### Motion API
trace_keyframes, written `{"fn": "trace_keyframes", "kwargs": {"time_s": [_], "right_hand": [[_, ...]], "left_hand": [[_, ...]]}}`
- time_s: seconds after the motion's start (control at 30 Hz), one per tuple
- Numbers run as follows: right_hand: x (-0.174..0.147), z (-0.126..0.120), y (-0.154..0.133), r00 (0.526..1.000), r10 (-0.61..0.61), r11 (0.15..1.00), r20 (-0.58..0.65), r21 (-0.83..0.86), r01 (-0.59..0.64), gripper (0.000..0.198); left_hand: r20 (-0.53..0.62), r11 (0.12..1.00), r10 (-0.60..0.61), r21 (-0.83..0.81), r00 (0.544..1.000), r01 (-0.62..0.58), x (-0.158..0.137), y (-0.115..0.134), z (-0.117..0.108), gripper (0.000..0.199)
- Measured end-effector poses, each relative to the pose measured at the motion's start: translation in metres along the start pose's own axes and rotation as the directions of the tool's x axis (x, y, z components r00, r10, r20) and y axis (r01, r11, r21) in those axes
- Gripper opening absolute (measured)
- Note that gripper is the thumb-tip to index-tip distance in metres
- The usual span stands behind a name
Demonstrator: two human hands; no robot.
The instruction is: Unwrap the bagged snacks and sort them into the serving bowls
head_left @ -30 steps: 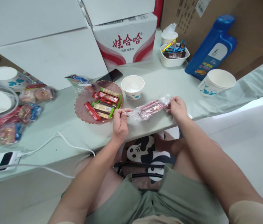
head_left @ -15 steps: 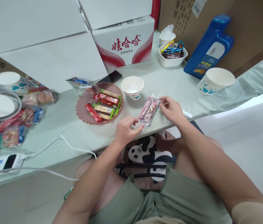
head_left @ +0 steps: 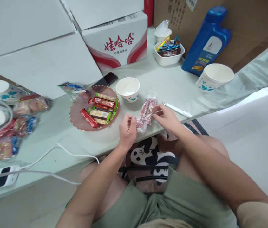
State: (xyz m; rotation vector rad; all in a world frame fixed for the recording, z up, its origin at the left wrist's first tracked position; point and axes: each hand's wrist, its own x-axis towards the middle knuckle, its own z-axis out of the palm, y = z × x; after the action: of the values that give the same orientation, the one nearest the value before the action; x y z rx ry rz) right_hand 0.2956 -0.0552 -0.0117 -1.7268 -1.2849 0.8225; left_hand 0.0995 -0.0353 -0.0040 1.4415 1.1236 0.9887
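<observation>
A snack packet in clear, shiny plastic with reddish contents lies near the table's front edge. Its lower end looks crumpled. My left hand is closed, its thumb and finger pinching the plastic at the packet's lower left. On the opposite side my right hand has its fingers closed on the packet's right edge. Just beyond the right hand rests a slim white utility knife. A white paper cup with something pale inside stands behind the packet. Left of it, a pink ribbed plate holds several wrapped snack bars.
A phone lies behind the plate. Packaged snacks, a power bank and a white cable occupy the left side. At the back right are a white bowl of wrappers, a blue bottle and paper cups.
My left hand has closed on the packet's lower end, which is now crumpled. The right hand has shifted down along the packet, uncovering the knife. The whole view has shifted slightly.
</observation>
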Motion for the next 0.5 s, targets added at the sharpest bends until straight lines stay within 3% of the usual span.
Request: {"fn": "trace_keyframes", "kwargs": {"time_s": [0.1,0.17,0.27,0.37,0.43,0.47,0.5], "right_hand": [[0.015,0.005,0.008,0.989,0.143,0.984,-0.035,0.109,-0.138,0.056],[0.021,0.007,0.01,0.986,0.166,0.975,-0.011,0.152,-0.163,0.068],[0.021,0.01,0.009,0.987,0.159,0.979,0.02,0.128,-0.161,0.073],[0.015,0.012,0.008,0.993,0.121,0.986,0.014,0.11,-0.122,0.072],[0.013,0.012,0.008,0.996,0.092,0.987,0.01,0.133,-0.093,0.071],[0.012,0.011,0.008,0.996,0.087,0.983,0.007,0.159,-0.087,0.07],[0.012,0.01,0.008,0.996,0.089,0.976,0.008,0.198,-0.089,0.07]], "left_hand": [[-0.001,0.986,-0.144,-0.087,0.99,0.144,-0.006,-0.004,0.01,0.019],[0.041,0.985,-0.159,0.079,0.986,0.156,-0.009,-0.003,0.009,0.022],[0.042,0.86,0.065,0.505,0.997,-0.078,-0.011,0.003,-0.001,0.045],[0.159,0.642,0.295,0.697,0.942,-0.319,-0.004,0.008,-0.007,0.043],[0.262,0.601,0.269,0.706,0.927,-0.374,0.003,0.009,-0.006,0.019],[0.29,0.625,0.219,0.691,0.932,-0.362,0.006,0.009,-0.004,0.007],[0.305,0.674,0.16,0.661,0.939,-0.33,0.01,0.009,-0.003,0.008]]}}
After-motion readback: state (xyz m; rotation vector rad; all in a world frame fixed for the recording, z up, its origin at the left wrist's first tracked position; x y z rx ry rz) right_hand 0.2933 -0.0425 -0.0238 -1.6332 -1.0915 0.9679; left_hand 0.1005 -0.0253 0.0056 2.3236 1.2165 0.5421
